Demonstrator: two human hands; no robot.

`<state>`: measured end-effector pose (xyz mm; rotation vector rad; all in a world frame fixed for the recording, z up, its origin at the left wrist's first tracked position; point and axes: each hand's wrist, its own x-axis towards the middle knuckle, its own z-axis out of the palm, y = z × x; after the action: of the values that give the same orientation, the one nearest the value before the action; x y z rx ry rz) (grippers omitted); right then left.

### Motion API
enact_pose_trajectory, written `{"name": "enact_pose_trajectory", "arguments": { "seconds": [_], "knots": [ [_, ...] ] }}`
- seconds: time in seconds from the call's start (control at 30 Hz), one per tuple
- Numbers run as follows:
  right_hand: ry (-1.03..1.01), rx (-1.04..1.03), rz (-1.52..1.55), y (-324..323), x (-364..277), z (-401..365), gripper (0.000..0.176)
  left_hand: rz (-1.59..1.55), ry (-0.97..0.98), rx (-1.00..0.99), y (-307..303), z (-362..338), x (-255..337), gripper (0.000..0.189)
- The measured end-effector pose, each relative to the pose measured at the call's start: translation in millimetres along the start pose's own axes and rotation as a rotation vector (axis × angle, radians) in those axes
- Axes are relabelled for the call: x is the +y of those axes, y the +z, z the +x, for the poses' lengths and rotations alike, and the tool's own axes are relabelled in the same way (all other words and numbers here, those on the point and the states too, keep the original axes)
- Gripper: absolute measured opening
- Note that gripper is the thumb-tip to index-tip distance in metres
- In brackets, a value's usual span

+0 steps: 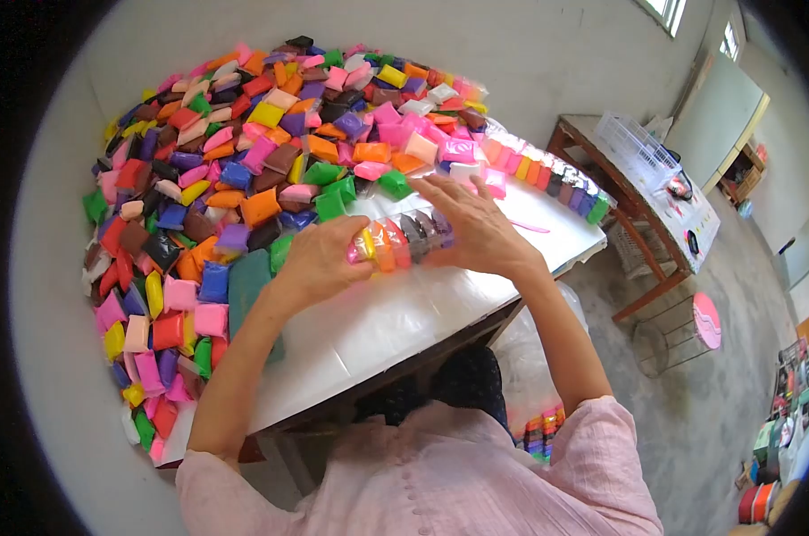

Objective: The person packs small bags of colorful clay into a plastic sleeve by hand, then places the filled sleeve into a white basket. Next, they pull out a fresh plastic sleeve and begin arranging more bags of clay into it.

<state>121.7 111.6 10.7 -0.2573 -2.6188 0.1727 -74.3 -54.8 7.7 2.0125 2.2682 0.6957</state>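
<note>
A row of small clear-wrapped packets (394,245), in yellow, orange, red, black and purple, stands pressed together between my hands, above the white tabletop. My left hand (320,259) is closed round the yellow and pink end. At the purple end, my right hand (480,228) grips with its thumb on the near side and its fingers over the far side. Green packets (331,204) lie just beyond my left hand. A dark green flat piece (251,290) is on the table under my left forearm.
A large heap of mixed coloured packets (262,116) covers the far and left table. Lined-up packets (547,174) run along the back right of the white tabletop (369,330). A second table (690,223) bears a white basket (637,147). A pink-topped stool (706,320) stands on the floor.
</note>
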Motion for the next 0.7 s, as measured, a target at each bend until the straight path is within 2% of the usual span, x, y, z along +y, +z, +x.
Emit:
{"name": "enact_pose_trajectory", "arguments": {
  "seconds": [0.03, 0.1, 0.13, 0.23, 0.3, 0.53, 0.7],
  "knots": [
    [0.061, -0.083, 0.044, -0.4, -1.6, 5.7, 0.095, 0.011, 0.002, -0.007, -0.2, 0.4, 2.2, 0.065],
    [0.185, -0.249, 0.135, -3.7, -5.9, 14.8, 0.096, 0.113, 0.120, 0.131, 6.8, 1.1, 8.0, 0.064],
    [0.173, -0.218, 0.125, -2.1, -6.0, 14.8, 0.095, 0.163, 0.178, 0.203, 11.9, 2.5, 11.2, 0.064],
    [0.124, -0.145, 0.113, 9.1, -2.0, 10.5, 0.095, 0.168, 0.155, 0.206, 27.1, 17.8, 24.1, 0.072],
    [0.080, -0.097, 0.128, 13.5, 3.7, 9.8, 0.096, 0.111, 0.116, 0.133, 32.1, 24.3, 26.4, 0.072],
    [0.088, -0.078, 0.178, 13.1, 3.5, 2.5, 0.100, 0.037, 0.074, 0.114, 24.3, 17.2, 29.1, 0.070],
    [0.117, -0.092, 0.172, 8.7, 1.1, 0.2, 0.100, 0.077, 0.062, 0.227, 19.0, -2.5, 12.2, 0.073]
  ]
}}
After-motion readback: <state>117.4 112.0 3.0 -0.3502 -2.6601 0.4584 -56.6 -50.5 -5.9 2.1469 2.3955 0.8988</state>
